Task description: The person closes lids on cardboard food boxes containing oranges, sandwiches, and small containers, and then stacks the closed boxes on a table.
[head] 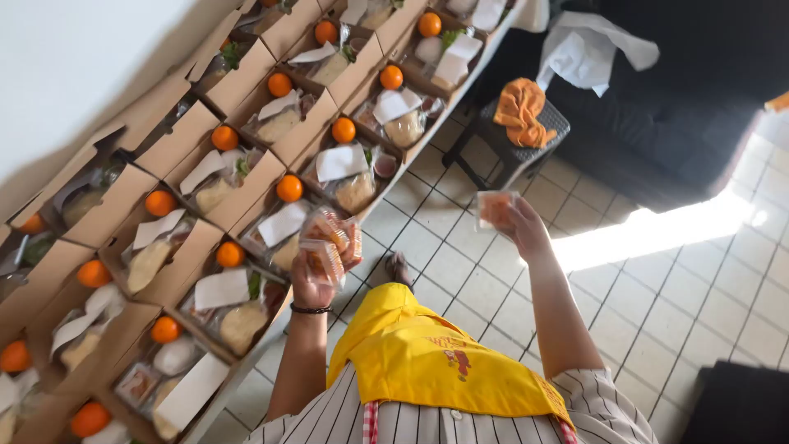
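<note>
Where tiles (460, 263) gleam, boxed table (246, 370).

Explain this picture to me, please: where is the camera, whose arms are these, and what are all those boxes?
The camera sits on a person's head and looks down, so the two bare arms are that person's own. No machine is involved. The left hand has its grip on a small stack of clear plastic cups with orange-red food inside. The right hand holds one more such cup out over the tiled floor. On the left runs a long table filled with open cardboard meal boxes. Each box shows an orange fruit, a white napkin and wrapped food. Farther back, an orange cloth lies on a small dark stool.
</note>
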